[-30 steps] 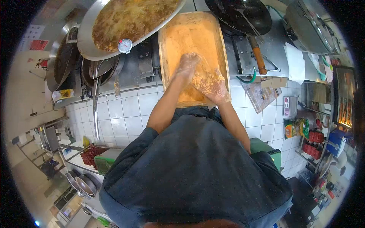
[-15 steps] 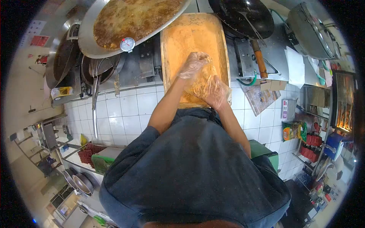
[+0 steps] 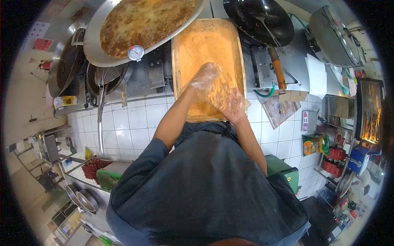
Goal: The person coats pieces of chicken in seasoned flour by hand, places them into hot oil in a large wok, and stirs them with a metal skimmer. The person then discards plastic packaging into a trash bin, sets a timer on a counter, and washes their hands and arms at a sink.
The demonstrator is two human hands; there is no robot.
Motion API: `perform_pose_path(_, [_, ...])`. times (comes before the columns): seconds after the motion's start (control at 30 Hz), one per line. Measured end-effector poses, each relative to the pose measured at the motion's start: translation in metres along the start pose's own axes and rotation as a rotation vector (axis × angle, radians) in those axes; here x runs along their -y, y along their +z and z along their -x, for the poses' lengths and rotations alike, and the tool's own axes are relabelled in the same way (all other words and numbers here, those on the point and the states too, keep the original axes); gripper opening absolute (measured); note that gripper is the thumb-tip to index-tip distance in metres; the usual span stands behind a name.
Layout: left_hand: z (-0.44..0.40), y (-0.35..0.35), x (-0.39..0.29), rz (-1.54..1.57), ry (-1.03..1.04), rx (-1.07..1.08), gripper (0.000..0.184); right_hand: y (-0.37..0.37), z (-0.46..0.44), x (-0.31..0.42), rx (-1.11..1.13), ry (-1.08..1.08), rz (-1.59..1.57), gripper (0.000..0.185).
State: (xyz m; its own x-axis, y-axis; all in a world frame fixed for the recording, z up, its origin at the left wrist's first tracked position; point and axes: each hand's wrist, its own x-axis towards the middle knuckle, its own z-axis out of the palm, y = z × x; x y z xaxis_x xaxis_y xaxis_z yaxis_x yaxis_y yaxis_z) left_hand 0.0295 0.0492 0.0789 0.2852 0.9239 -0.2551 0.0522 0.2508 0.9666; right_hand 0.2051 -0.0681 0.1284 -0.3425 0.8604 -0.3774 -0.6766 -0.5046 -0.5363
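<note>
A long tray (image 3: 243,78) with orange powder spread over its bottom lies in front of me. Over its near half, both my hands wear clear plastic gloves dusted with the powder. Fingers of my left hand (image 3: 206,76) curl round the upper left side of a flaky, powder-coated piece (image 3: 220,91). At the piece's lower right, my right hand (image 3: 235,105) presses against it. The glove and coating hide some fingertips.
A large wok of bubbling oil (image 3: 143,28) with a round thermometer (image 3: 136,53) stands at the upper left. On the right are a black wok (image 3: 254,20) with a wooden handle (image 3: 278,69) and white paper (image 3: 316,76). A ladle handle (image 3: 100,123) juts over the floor at left.
Both hands have shifted slightly around the coated piece, still together over the tray. The whole view has moved a little, with the tray slightly lower in it.
</note>
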Motion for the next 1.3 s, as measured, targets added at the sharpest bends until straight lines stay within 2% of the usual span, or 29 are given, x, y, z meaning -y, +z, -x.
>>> perform_pose_path(0.03, [-0.002, -0.003, -0.008, -0.051, -0.008, -0.044, 0.013, 0.025, 0.007, 0.014, -0.029, 0.110, -0.460, 0.049])
perform_pose_path(0.13, [-0.018, -0.017, -0.030, -0.198, 0.006, -0.160, 0.010, 0.044, 0.011, 0.029, -0.055, -0.034, -0.346, 0.049])
perform_pose_path(0.23, [-0.024, -0.024, -0.060, -0.398, 0.065, -0.231, 0.016, 0.066, 0.034, 0.048, 0.128, -0.054, -0.460, 0.050])
perform_pose_path(0.3, [-0.024, -0.024, -0.089, -0.616, 0.076, -0.257, 0.021, 0.075, 0.046, 0.053, 0.133, -0.089, -0.521, 0.051])
perform_pose_path(0.33, [-0.025, -0.021, -0.089, -0.711, 0.150, -0.261, 0.022, 0.076, 0.052, 0.052, 0.134, -0.104, -0.550, 0.051])
perform_pose_path(0.4, [-0.028, -0.014, -0.085, -0.901, 0.301, -0.270, 0.025, 0.051, 0.057, 0.040, -0.020, -0.041, -0.506, 0.049])
perform_pose_path(0.43, [-0.036, -0.012, -0.076, -0.989, 0.203, -0.212, 0.026, 0.036, 0.061, 0.035, -0.097, -0.006, -0.485, 0.048])
perform_pose_path(0.5, [-0.048, -0.008, -0.031, -1.154, -0.002, -0.082, 0.034, 0.014, 0.084, 0.029, -0.421, -0.002, -0.077, 0.046])
perform_pose_path(0.53, [-0.041, -0.009, -0.010, -1.113, 0.011, -0.082, 0.041, 0.009, 0.096, 0.027, -0.573, 0.001, 0.133, 0.044])
perform_pose_path(0.57, [-0.033, -0.012, 0.008, -1.072, 0.031, -0.087, 0.050, 0.011, 0.108, 0.029, -0.642, -0.130, 0.315, 0.041])
perform_pose_path(0.63, [-0.006, -0.003, 0.000, -0.668, -0.004, -0.112, 0.066, 0.018, 0.118, 0.039, -0.725, -0.314, 0.575, 0.037])
perform_pose_path(0.7, [0.035, 0.020, -0.052, 0.055, -0.113, -0.139, 0.081, 0.020, 0.103, 0.042, -0.576, -0.326, 0.670, 0.032])
perform_pose_path(0.73, [0.039, 0.025, -0.049, 0.372, -0.190, -0.187, 0.082, 0.020, 0.092, 0.042, -0.472, -0.284, 0.749, 0.032])
perform_pose_path(0.77, [0.044, 0.028, -0.044, 0.691, -0.263, -0.239, 0.084, 0.016, 0.075, 0.036, -0.386, -0.314, 1.035, 0.034])
perform_pose_path(0.8, [0.045, 0.030, -0.039, 1.013, -0.325, -0.293, 0.085, 0.034, 0.064, 0.037, -0.299, -0.343, 1.143, 0.038])
perform_pose_path(0.83, [0.046, 0.033, -0.029, 1.013, -0.293, -0.342, 0.087, 0.055, 0.055, 0.034, -0.207, -0.367, 1.250, 0.041])
perform_pose_path(0.9, [0.043, 0.039, -0.016, 1.016, -0.222, -0.432, 0.090, 0.076, 0.038, 0.020, -0.189, -0.634, 1.428, 0.044])
perform_pose_path(0.93, [0.043, 0.041, -0.016, 1.089, -0.212, -0.384, 0.089, 0.080, 0.031, 0.020, -0.180, -0.772, 1.513, 0.046])
perform_pose_path(1.03, [0.057, 0.045, -0.058, 1.233, -0.128, -0.222, 0.084, 0.051, 0.000, 0.016, -0.515, -0.799, 1.303, 0.052])
perform_pose_path(1.13, [0.074, 0.042, -0.074, 1.245, 0.011, -0.068, 0.081, 0.000, -0.020, 0.029, -0.576, -0.437, 0.842, 0.046])
perform_pose_path(1.23, [0.083, 0.041, -0.073, 1.250, 0.044, 0.028, 0.080, -0.015, -0.028, 0.034, -0.311, -0.193, 0.726, 0.032])
perform_pose_path(1.3, [0.086, 0.043, -0.071, 1.231, 0.031, 0.067, 0.083, -0.018, -0.028, 0.032, -0.275, -0.157, 0.733, 0.023])
